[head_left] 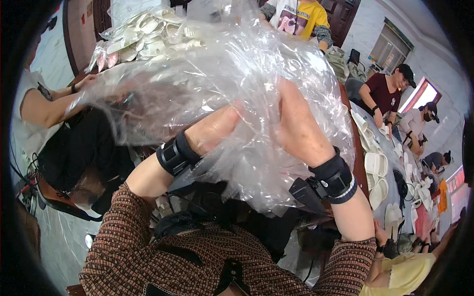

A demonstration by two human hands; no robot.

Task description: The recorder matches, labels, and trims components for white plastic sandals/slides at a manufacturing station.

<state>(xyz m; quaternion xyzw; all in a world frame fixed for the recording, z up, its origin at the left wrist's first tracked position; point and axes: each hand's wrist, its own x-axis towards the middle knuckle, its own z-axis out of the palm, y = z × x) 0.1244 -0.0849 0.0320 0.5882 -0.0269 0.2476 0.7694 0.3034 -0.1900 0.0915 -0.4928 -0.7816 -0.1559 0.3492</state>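
A large, crumpled clear plastic bag [254, 163] spreads in front of me, its folds gathering between my hands. My left hand [215, 129] reaches into these folds from the left and is closed on the plastic, its fingertips covered by shiny film. On the other side, my right hand [302, 126] grips the gathered plastic, thumb side up, with its fingers mostly hidden. Loose film stretches leftward over the table and hangs down toward my lap. Whether anything lies inside the bag I cannot make out.
A heap of off-white shoes [148, 32] lies at the far left of the table. More white shoes [377, 170] line a long table at right, where several people work. A person's arm [59, 106] is close on my left; another person in yellow [313, 22] stands opposite.
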